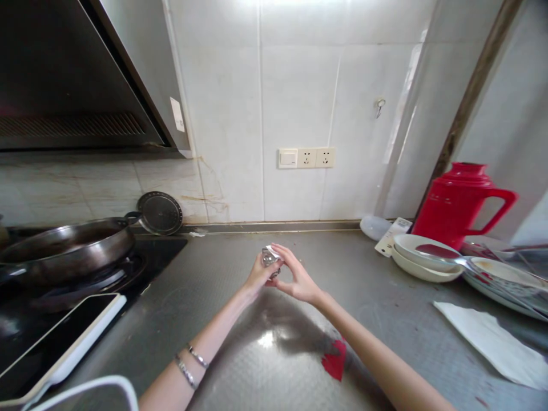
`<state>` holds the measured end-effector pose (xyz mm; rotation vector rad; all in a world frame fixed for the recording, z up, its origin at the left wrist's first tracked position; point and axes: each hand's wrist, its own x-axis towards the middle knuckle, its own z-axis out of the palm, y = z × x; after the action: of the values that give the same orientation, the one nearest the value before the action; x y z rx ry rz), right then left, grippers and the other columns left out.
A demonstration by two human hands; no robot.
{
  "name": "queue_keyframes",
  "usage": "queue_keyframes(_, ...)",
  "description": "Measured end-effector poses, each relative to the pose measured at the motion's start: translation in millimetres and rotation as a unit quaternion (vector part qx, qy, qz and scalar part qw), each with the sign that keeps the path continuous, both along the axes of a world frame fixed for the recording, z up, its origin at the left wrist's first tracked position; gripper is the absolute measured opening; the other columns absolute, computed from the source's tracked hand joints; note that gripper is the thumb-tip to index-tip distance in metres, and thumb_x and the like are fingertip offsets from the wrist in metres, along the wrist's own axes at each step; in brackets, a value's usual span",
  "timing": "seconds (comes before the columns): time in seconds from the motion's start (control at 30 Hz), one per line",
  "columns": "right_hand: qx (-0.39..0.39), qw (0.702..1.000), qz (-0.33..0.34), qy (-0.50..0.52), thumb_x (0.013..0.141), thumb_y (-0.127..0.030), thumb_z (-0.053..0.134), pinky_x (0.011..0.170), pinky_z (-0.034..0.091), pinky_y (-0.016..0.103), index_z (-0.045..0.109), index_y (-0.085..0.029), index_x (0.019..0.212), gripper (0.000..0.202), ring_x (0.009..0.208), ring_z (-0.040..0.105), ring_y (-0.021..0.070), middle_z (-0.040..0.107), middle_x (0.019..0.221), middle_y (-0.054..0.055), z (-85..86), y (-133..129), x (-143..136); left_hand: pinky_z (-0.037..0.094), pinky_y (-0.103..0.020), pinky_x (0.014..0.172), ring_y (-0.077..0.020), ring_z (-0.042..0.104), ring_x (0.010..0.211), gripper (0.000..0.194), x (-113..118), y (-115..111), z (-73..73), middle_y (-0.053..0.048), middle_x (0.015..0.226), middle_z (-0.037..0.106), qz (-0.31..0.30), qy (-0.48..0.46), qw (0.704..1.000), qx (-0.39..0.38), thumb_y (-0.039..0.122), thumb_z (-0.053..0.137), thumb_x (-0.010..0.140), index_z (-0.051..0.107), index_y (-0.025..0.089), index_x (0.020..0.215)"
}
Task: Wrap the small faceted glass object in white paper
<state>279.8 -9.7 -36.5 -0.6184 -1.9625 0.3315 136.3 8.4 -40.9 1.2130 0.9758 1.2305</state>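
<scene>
Between my two hands, over the middle of the metal counter, is a small shiny silvery object (269, 258) with a white bit at its top. My left hand (256, 276) is closed around its left side. On its right side, my right hand (299, 278) pinches it, with fingertips at its top and the thumb low down. The fingers hide part of the object, and its exact kind is too small to tell. A torn red scrap (334, 361) lies on the counter below my right forearm.
A steel pan (72, 251) sits on the black stove at left, with a phone (55, 348) in front. At right stand a red thermos (454, 208), stacked white bowls (422, 265), a patterned plate (505, 282) and a white napkin (492, 342). The tiled wall closes off the back.
</scene>
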Motion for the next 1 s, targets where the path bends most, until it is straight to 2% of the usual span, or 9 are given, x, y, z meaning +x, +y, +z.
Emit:
queue_keyframes(0.07,-0.007,1.000,0.009,0.004,0.074,-0.016,0.066,0.110,0.035,0.045,0.041,-0.023,0.138,0.069,0.133,0.040,0.0255,0.043,0.142,0.013,-1.8,2.1,-0.7,0.047,-0.018,0.053,-0.0099,0.057,0.067,0.057,0.7,0.7,-3.3,0.000,0.081,0.059,-0.004,-0.004,1.000,0.002,0.043,0.083,0.058,0.053,0.017,0.099)
queue_keyframes(0.27,-0.109,0.988,0.045,0.104,0.077,-0.024,0.068,0.097,0.049,0.040,0.054,-0.028,0.127,0.052,0.126,0.048,0.0257,0.049,0.137,0.010,-4.3,13.0,5.4,0.051,-0.023,0.043,-0.0058,0.047,0.050,0.069,-8.4,-1.1,-2.2,0.005,0.072,0.052,-0.134,-0.019,0.991,-0.016,0.046,0.084,0.054,0.048,0.019,0.106)
queue_keyframes(0.37,-0.158,0.972,0.056,0.167,0.078,-0.031,0.070,0.097,0.048,0.039,0.057,-0.029,0.124,0.048,0.122,0.052,0.0250,0.051,0.136,0.008,-2.0,14.5,9.2,0.053,-0.024,0.045,-0.0050,0.050,0.051,0.082,-9.2,-3.1,1.3,0.001,0.086,0.057,-0.162,-0.033,0.986,0.004,0.038,0.088,0.050,0.043,0.020,0.116)
queue_keyframes(0.47,-0.172,0.966,0.059,0.183,0.082,-0.036,0.064,0.095,0.050,0.038,0.062,-0.028,0.118,0.037,0.116,0.057,0.0239,0.056,0.130,0.008,0.5,12.1,9.6,0.053,-0.023,0.043,-0.0081,0.056,0.057,0.091,-3.7,-5.5,1.4,-0.004,0.099,0.058,-0.146,-0.009,0.989,0.032,0.030,0.089,0.048,0.036,0.023,0.122)
queue_keyframes(0.63,-0.111,0.982,-0.011,0.155,0.091,-0.037,0.052,0.095,0.051,0.037,0.065,-0.025,0.115,0.030,0.114,0.059,0.0226,0.063,0.123,0.008,1.0,8.9,6.3,0.051,-0.021,0.037,-0.0072,0.055,0.054,0.079,3.3,-9.0,-0.2,-0.001,0.094,0.057,-0.103,0.028,0.992,0.064,0.034,0.084,0.055,0.036,0.022,0.115)
queue_keyframes(0.8,-0.001,0.987,-0.106,0.119,0.093,-0.029,0.048,0.096,0.050,0.040,0.068,-0.026,0.110,0.027,0.110,0.063,0.0224,0.070,0.113,0.007,0.1,7.5,9.6,0.050,-0.021,0.035,-0.0083,0.053,0.053,0.072,-1.2,-7.6,1.9,0.002,0.082,0.055,-0.104,0.033,0.991,0.076,0.035,0.082,0.055,0.039,0.019,0.111)
queue_keyframes(0.9,0.050,0.986,-0.119,0.103,0.093,-0.026,0.047,0.094,0.052,0.037,0.068,-0.024,0.109,0.026,0.107,0.065,0.0215,0.071,0.111,0.007,1.3,2.8,10.3,0.050,-0.022,0.035,-0.0059,0.049,0.047,0.070,-2.9,-5.6,0.2,0.004,0.077,0.054,-0.119,0.037,0.989,0.078,0.035,0.081,0.057,0.040,0.017,0.111)
queue_keyframes(1.0,0.043,0.986,-0.123,0.107,0.093,-0.026,0.047,0.093,0.052,0.034,0.068,-0.023,0.107,0.026,0.105,0.066,0.0210,0.071,0.110,0.007,2.8,-0.5,8.0,0.050,-0.022,0.035,-0.0052,0.047,0.044,0.072,-2.4,-5.4,-1.9,0.005,0.074,0.052,-0.145,0.038,0.986,0.079,0.035,0.080,0.058,0.040,0.017,0.115)
